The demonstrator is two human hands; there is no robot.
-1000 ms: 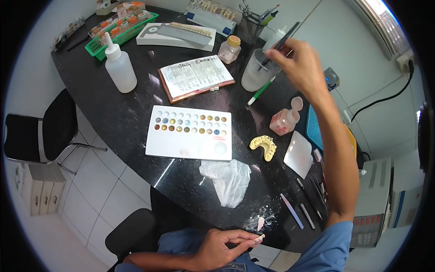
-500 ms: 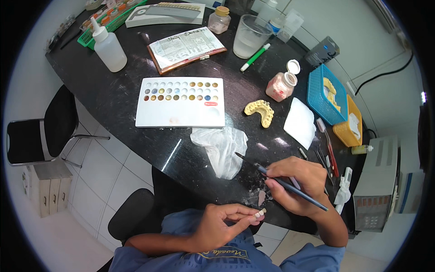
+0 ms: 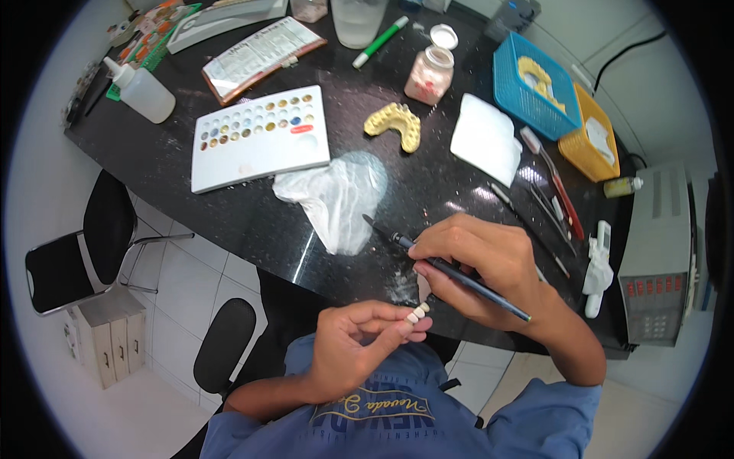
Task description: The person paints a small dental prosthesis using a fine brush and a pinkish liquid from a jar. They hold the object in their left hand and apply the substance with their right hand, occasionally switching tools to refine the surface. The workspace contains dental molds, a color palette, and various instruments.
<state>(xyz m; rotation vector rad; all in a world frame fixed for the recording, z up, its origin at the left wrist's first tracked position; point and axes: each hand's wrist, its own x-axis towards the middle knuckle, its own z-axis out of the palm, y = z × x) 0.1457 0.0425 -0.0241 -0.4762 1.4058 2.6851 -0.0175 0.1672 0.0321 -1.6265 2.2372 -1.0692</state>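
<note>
In my right hand [image 3: 482,268] is a slim dark-handled brush [image 3: 489,291], gripped like a pen. Its dark tip points away from me, over the right edge of a crumpled white tissue [image 3: 340,210]. My left hand [image 3: 353,344], close to my body at the bench's front edge, pinches a small tooth-coloured dental bridge [image 3: 416,314] between thumb and fingers. The fingertips cover part of this piece. Beyond the tissue lies a white palette [image 3: 260,164] with rows of coloured wells. A yellowish dental arch model [image 3: 395,126] sits right of the palette.
Folded white tissue [image 3: 485,138], a toothbrush [image 3: 554,180] and thin tools [image 3: 552,214] lie to the right. Blue [image 3: 527,96] and yellow [image 3: 589,141] baskets stand behind them. An opened jar of pink powder [image 3: 430,75], a green marker [image 3: 381,42] and a squeeze bottle [image 3: 145,93] are farther back.
The view has shifted, so the bench things appear higher and farther left. Both hands keep their holds on the brush and the dental bridge, and stay close together.
</note>
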